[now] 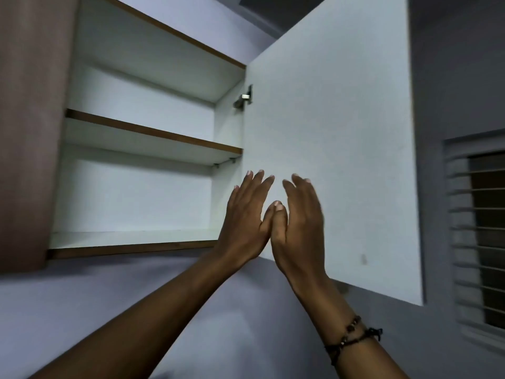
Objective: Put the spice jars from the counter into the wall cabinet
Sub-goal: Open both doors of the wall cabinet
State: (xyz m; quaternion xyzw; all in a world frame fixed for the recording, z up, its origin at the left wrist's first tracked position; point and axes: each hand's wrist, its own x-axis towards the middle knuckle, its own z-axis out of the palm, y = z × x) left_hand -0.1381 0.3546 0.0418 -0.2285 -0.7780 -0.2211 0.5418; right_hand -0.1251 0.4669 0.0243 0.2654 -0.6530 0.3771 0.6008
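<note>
The wall cabinet [142, 236] hangs open above me, white inside with brown-edged shelves. Its right door [341, 132] is swung wide open. Nothing stands on the bottom shelf or the middle shelf [153, 132]. My left hand [246, 222] is raised in front of the cabinet's lower right corner, fingers apart, holding nothing. Beside it, with thumbs touching, my right hand [300, 228] is held up in front of the door's inner face, also with nothing in it. No spice jars or counter are in view.
The cabinet's left door [27, 132], brown, is closed at the left. A metal hinge [244, 98] joins the open door to the cabinet wall. A louvred window [478, 236] is at the right. Grey wall lies below the cabinet.
</note>
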